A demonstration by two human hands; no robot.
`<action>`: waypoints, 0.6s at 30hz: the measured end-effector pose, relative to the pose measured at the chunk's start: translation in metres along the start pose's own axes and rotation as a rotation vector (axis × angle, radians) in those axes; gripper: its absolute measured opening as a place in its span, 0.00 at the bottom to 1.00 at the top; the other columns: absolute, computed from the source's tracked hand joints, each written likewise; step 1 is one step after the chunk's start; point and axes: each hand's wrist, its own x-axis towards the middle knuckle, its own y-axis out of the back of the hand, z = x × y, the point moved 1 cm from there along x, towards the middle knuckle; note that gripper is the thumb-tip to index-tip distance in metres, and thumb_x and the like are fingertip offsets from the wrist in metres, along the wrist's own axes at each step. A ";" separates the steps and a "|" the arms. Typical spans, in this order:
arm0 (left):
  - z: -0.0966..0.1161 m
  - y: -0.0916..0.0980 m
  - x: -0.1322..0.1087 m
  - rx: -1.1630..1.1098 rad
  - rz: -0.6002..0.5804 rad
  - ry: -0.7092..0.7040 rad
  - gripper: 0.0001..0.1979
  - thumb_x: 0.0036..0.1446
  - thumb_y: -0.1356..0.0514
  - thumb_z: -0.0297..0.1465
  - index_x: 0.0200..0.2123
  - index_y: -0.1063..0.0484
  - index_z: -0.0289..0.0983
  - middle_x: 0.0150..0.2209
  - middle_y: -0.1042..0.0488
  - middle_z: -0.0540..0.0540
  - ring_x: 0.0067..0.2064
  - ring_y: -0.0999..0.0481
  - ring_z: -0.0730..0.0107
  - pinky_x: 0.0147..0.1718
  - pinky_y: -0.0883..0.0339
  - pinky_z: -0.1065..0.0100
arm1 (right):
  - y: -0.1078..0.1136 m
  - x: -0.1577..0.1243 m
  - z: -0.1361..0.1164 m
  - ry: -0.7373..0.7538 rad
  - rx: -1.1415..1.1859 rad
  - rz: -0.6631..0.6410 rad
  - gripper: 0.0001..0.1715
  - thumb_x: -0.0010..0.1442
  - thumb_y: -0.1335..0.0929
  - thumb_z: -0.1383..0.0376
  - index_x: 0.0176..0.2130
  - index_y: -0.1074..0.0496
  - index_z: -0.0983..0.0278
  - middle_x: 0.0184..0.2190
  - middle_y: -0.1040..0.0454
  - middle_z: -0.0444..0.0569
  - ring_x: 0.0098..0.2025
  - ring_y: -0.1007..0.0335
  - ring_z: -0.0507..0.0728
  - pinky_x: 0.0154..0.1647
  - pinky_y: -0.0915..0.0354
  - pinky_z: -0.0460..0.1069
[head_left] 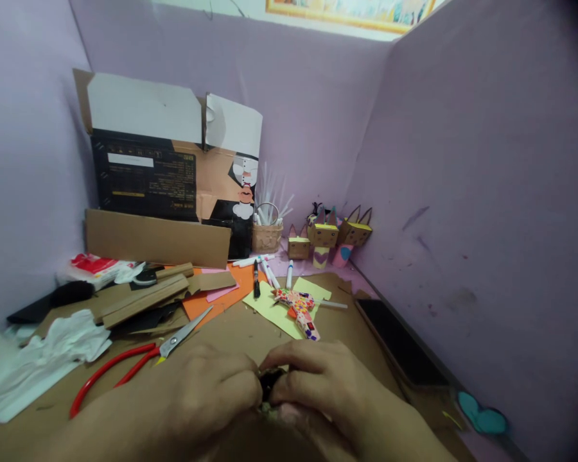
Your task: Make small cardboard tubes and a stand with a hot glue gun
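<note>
Looks like fiddly two-handed work right now, with the left hand (200,388) and right hand (320,378) both pinching a dark piece (270,380) between them, this side of the glue gun (296,301), so I'd guess the next move calls for a steady touch.

My left hand (216,385) and right hand (327,378): both bare, backs smooth, knuckles rounded, outlines softened by blur. Left forearm (125,420) and right forearm (399,427) bare where visible, smooth too. Fingernails too indistinct to describe.
</note>
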 end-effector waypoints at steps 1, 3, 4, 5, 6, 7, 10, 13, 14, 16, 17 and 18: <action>0.000 -0.001 0.000 -0.019 -0.012 0.006 0.08 0.50 0.50 0.22 0.31 0.39 0.40 0.28 0.30 0.51 0.27 0.32 0.73 0.25 0.43 0.73 | -0.001 0.000 0.001 0.010 -0.001 0.018 0.06 0.59 0.37 0.68 0.35 0.30 0.65 0.41 0.28 0.50 0.40 0.31 0.53 0.41 0.37 0.46; 0.002 -0.003 0.001 0.000 0.005 0.002 0.07 0.52 0.51 0.23 0.33 0.39 0.40 0.28 0.29 0.51 0.27 0.31 0.73 0.26 0.43 0.73 | -0.004 -0.001 0.002 0.031 0.004 0.078 0.07 0.58 0.38 0.69 0.33 0.30 0.66 0.38 0.27 0.50 0.38 0.30 0.53 0.39 0.36 0.46; 0.003 -0.003 0.001 0.029 0.023 -0.001 0.07 0.54 0.52 0.23 0.33 0.40 0.40 0.28 0.29 0.52 0.27 0.31 0.73 0.26 0.43 0.72 | -0.005 0.000 0.003 0.039 0.007 0.117 0.08 0.57 0.38 0.71 0.32 0.30 0.66 0.37 0.26 0.51 0.37 0.30 0.53 0.38 0.36 0.46; 0.004 -0.004 0.001 0.061 0.058 -0.007 0.07 0.56 0.53 0.24 0.34 0.40 0.40 0.28 0.29 0.52 0.27 0.31 0.73 0.25 0.44 0.72 | -0.007 0.000 0.003 0.045 0.007 0.155 0.08 0.56 0.39 0.72 0.31 0.30 0.67 0.35 0.26 0.51 0.36 0.30 0.53 0.37 0.35 0.46; 0.005 -0.005 0.001 0.088 0.088 -0.016 0.07 0.57 0.54 0.25 0.34 0.40 0.40 0.27 0.30 0.52 0.26 0.31 0.73 0.24 0.44 0.72 | -0.008 0.000 0.003 0.055 0.008 0.188 0.09 0.55 0.39 0.73 0.30 0.31 0.67 0.34 0.26 0.51 0.35 0.29 0.52 0.36 0.35 0.46; 0.006 -0.007 0.000 0.109 0.104 -0.028 0.07 0.58 0.55 0.26 0.34 0.40 0.40 0.26 0.30 0.53 0.25 0.32 0.73 0.23 0.45 0.71 | -0.010 0.001 0.004 0.066 0.007 0.216 0.08 0.54 0.39 0.73 0.29 0.31 0.67 0.33 0.25 0.51 0.34 0.29 0.52 0.35 0.35 0.45; 0.005 -0.013 -0.003 0.173 0.109 -0.029 0.07 0.60 0.56 0.28 0.33 0.40 0.40 0.25 0.31 0.53 0.23 0.33 0.72 0.22 0.46 0.69 | -0.015 0.004 0.004 0.095 -0.005 0.267 0.07 0.53 0.38 0.74 0.27 0.32 0.67 0.32 0.24 0.52 0.32 0.28 0.52 0.33 0.34 0.44; 0.003 -0.015 -0.006 0.224 0.114 -0.029 0.09 0.61 0.58 0.27 0.34 0.40 0.40 0.25 0.29 0.52 0.24 0.32 0.70 0.22 0.45 0.68 | -0.018 0.005 0.005 0.098 -0.014 0.292 0.07 0.52 0.37 0.73 0.26 0.31 0.67 0.31 0.24 0.53 0.31 0.28 0.52 0.32 0.33 0.44; 0.003 -0.015 -0.006 0.205 0.113 -0.035 0.10 0.61 0.59 0.27 0.34 0.40 0.40 0.26 0.29 0.51 0.24 0.32 0.70 0.22 0.45 0.68 | -0.018 0.005 0.006 0.093 -0.010 0.300 0.08 0.52 0.38 0.74 0.25 0.31 0.66 0.31 0.24 0.53 0.31 0.28 0.52 0.31 0.33 0.44; 0.001 -0.011 -0.006 0.135 0.093 -0.049 0.08 0.60 0.57 0.27 0.36 0.39 0.40 0.27 0.28 0.51 0.26 0.30 0.71 0.24 0.42 0.70 | -0.017 0.005 0.006 0.092 0.009 0.304 0.08 0.52 0.38 0.74 0.25 0.31 0.66 0.31 0.23 0.52 0.31 0.28 0.52 0.31 0.33 0.43; 0.001 -0.008 -0.006 0.104 0.092 -0.047 0.08 0.59 0.56 0.27 0.37 0.39 0.40 0.28 0.27 0.51 0.26 0.30 0.72 0.24 0.41 0.72 | -0.016 0.005 0.005 0.091 0.015 0.299 0.08 0.52 0.37 0.73 0.25 0.31 0.66 0.31 0.24 0.52 0.31 0.28 0.51 0.30 0.34 0.43; 0.001 -0.005 -0.005 0.087 0.098 -0.034 0.09 0.58 0.55 0.26 0.38 0.38 0.40 0.29 0.27 0.50 0.27 0.29 0.72 0.26 0.40 0.73 | -0.014 0.004 0.005 0.077 0.018 0.286 0.08 0.52 0.37 0.73 0.25 0.31 0.66 0.31 0.24 0.51 0.30 0.28 0.51 0.30 0.34 0.43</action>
